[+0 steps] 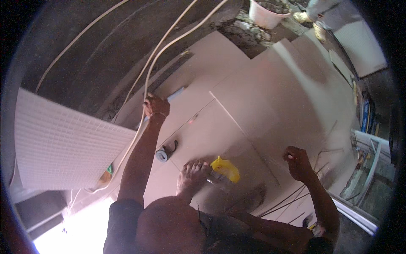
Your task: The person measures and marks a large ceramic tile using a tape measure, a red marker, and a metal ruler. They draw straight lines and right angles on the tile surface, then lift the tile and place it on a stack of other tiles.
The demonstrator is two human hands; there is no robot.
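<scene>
My left hand (156, 106) is closed around a narrow blue-grey bar (175, 93) at the edge of the tiled floor, by the dark wall. A pale cable (146, 84) runs right past its fingers. To the right, my right hand (298, 164) hovers over the tiles with fingers curled; a small pale spot shows at the fingertips, and what they hold, if anything, I cannot make out. Between the hands, a yellow plastic bag (227, 170) lies beside my bare foot (193, 174). A round grey-blue tool (161, 155) with a dark cord sits nearer my left forearm.
Large beige tiles (270, 97) cover the floor, with a thin pale strip (227, 111) on them. A white tub (267, 16) stands on rubble at the back. Another person's shoes (319, 30) show at far right. A white gridded panel (63, 148) leans at left.
</scene>
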